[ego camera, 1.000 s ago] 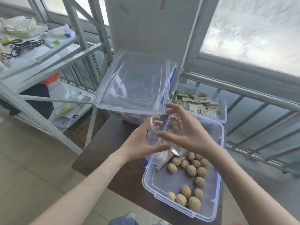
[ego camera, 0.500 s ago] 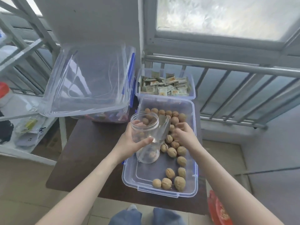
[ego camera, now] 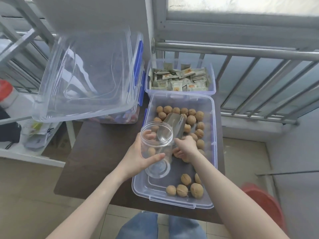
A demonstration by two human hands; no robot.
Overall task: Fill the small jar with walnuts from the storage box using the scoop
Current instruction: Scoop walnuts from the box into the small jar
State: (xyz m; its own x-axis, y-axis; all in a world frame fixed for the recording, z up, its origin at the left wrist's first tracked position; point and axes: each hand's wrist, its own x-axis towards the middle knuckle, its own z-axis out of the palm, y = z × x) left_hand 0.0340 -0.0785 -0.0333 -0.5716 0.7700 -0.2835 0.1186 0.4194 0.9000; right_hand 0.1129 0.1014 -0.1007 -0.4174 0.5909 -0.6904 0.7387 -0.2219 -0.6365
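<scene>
So the big change: the right hand [ego camera: 185, 148] is now gripping the clear plastic scoop [ego camera: 173, 125] by its handle, fingers curled round it, and pushing its mouth up into the walnuts [ego camera: 190, 120] mid-frame, where half a second back it was just reaching in, so real scooping is starting. The clear rectangular plastic storage box [ego camera: 213, 152] is sitting centre-right, smooth-walled, bumpy tan shells inside. The left hand [ego camera: 138, 158] is still wrapping the small clear round jar [ego camera: 156, 144], thumb pressing across the front, and it's looking empty.

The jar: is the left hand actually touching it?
Touching. The head view shows the left hand wrapped around the clear jar, thumb pressed across its wall.
</scene>
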